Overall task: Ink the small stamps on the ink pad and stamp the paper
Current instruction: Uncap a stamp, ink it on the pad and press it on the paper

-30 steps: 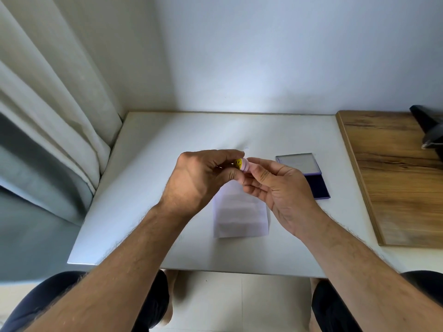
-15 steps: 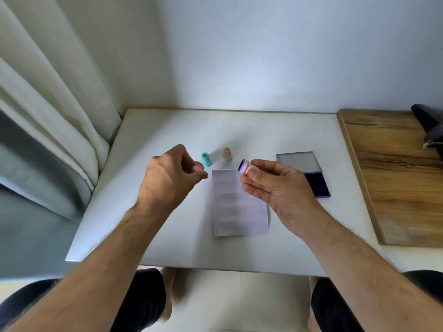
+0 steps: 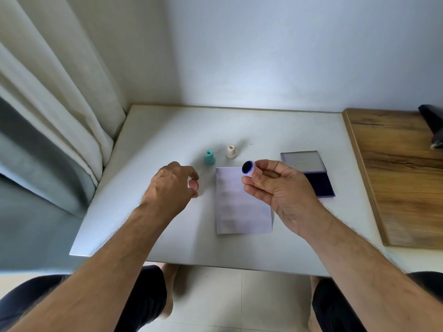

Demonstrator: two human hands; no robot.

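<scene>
The right hand [image 3: 280, 188] holds a small pink stamp [image 3: 249, 167] up above the table, pinched between thumb and fingertips, with its round face turned toward the camera; that face is dark blue with ink. Directly below the hand and a little toward the person lies the sheet of paper [image 3: 242, 207] flat on the white table [image 3: 167, 130], its far right corner hidden behind the fingers. Just beyond the knuckles, to the hand's outer side, the ink pad [image 3: 320, 184] sits open on the table, its dark blue pad nearer the person and its grey lid [image 3: 302, 160] folded back away from them. The left hand [image 3: 172, 185] hovers low over the table on the other side of the paper, fingers loosely curled inward with thumb and fingertips close together; whether it holds anything small between them cannot be told. Just past the left fingertips stands a teal stamp [image 3: 209, 157] upright on the table, and beside it, farther toward the right hand, a cream stamp [image 3: 231, 152], also upright; the two are near each other but not touching, and both stand just beyond the paper's far edge. Out past the ink pad a wooden board [image 3: 402, 178] adjoins the table.
</scene>
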